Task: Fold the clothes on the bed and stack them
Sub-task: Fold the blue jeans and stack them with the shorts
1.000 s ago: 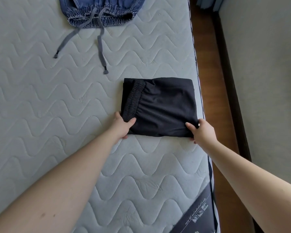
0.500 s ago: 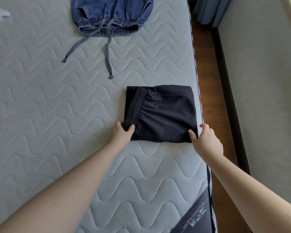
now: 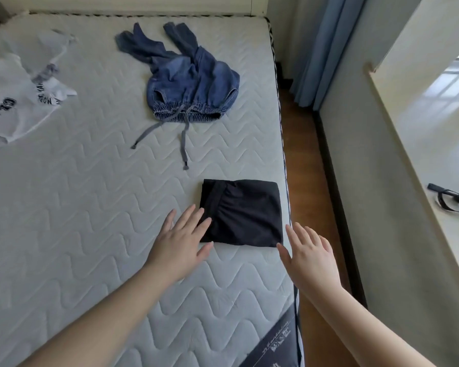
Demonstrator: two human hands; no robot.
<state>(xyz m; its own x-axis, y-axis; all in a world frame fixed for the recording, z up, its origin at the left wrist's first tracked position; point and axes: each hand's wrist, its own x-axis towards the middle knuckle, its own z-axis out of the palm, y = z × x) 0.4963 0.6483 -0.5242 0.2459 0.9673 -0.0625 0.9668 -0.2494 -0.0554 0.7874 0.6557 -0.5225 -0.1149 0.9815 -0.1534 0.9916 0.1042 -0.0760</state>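
Both hands have let go of the folded black shorts (image 3: 243, 213) since half a second ago: the left hand (image 3: 182, 241) is spread flat with its fingertips over the garment's near left corner, the right hand (image 3: 309, 251) spread just beside its near right corner. That smooth, dark rectangle with its gathered elastic waistband lies by the right edge of the bed (image 3: 77, 207), a pale mattress quilted in wavy lines. Farther back sit crumpled denim shorts (image 3: 194, 88) with grey drawstrings and a white printed shirt (image 3: 13, 104), cut off at the left edge.
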